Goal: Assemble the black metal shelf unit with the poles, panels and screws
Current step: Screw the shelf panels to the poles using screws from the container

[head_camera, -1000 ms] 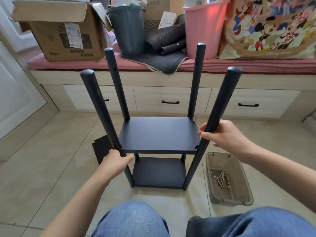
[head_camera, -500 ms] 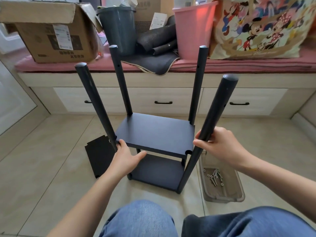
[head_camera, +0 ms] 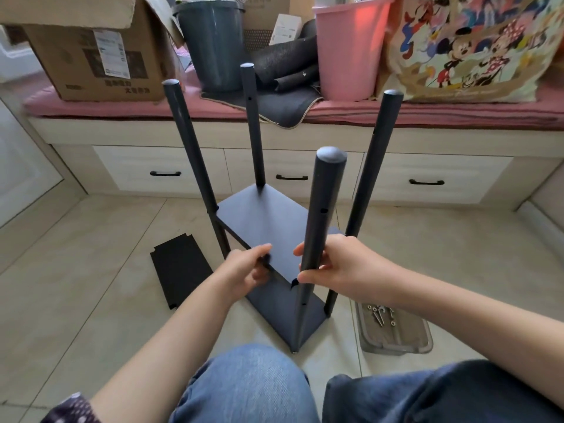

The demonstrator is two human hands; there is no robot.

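The black shelf unit stands on the tiled floor, turned so one corner faces me. Its upper panel (head_camera: 268, 222) and lower panel (head_camera: 280, 303) are fixed between several upright poles. My right hand (head_camera: 341, 268) is wrapped around the nearest pole (head_camera: 320, 227) at upper-panel height. My left hand (head_camera: 245, 270) grips the near edge of the upper panel. A loose black panel (head_camera: 180, 270) lies flat on the floor to the left. Screws (head_camera: 380, 314) lie in a clear plastic tray (head_camera: 396, 337) on the right.
A window bench with drawers (head_camera: 290, 177) runs across the back, carrying a cardboard box (head_camera: 91, 50), a grey bin (head_camera: 215, 44), a pink bin (head_camera: 348, 47) and a cartoon-print bag (head_camera: 473, 47). My knees in jeans (head_camera: 244, 386) fill the bottom edge.
The shelf unit has rotated, bringing the right front pole to the near centre. My left hand has shifted from the left front pole to the upper panel's edge. My right hand stays on its pole.
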